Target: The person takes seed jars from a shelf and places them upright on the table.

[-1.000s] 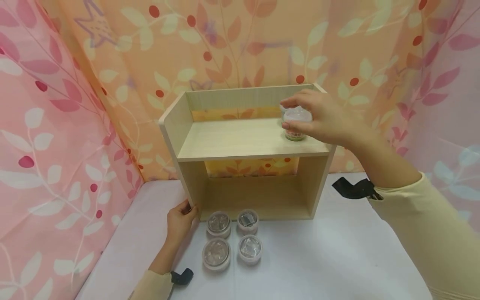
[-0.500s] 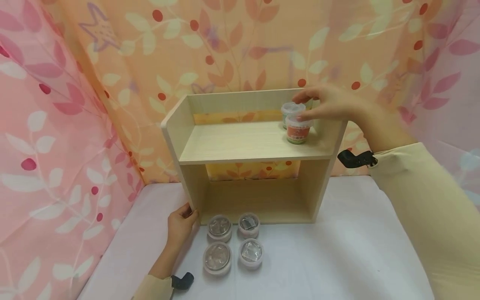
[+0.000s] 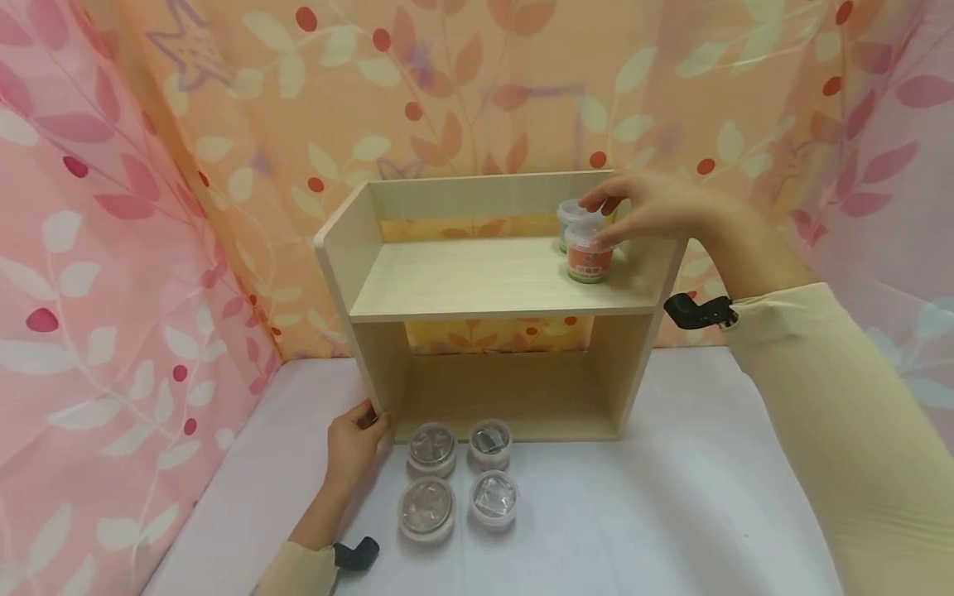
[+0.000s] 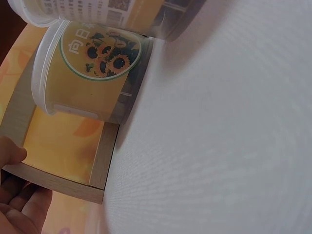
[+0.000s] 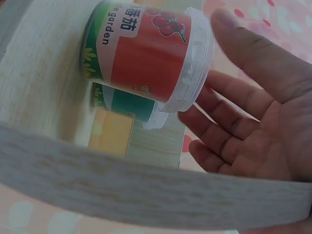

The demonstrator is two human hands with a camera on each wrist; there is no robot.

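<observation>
In the head view, a red-labelled plastic cup (image 3: pixel 589 261) with a clear lid stands upright on the upper board of a wooden shelf (image 3: pixel 462 269). A green-labelled cup (image 5: pixel 129 104) stands behind it. My right hand (image 3: pixel 648 207) is at the red cup's lid, fingers loosely bent and spread apart; in the right wrist view the thumb (image 5: pixel 243 46) stands slightly off the lid. Low on the shelf's left side, my left hand (image 3: pixel 356 443) grips the panel edge, thumb on one face and fingers on the other, as the left wrist view shows.
Several clear-lidded cups stand on the white cloth before the shelf, among them a large one (image 3: pixel 426 509) and a smaller one (image 3: pixel 493 499). One bears a sunflower label (image 4: pixel 92 68). Patterned curtains (image 3: pixel 477 91) hang behind and at both sides.
My right hand has loosened from around the red cup and drawn back slightly to the right, uncovering its label. The cup stays on the upper board. My left hand keeps its place.
</observation>
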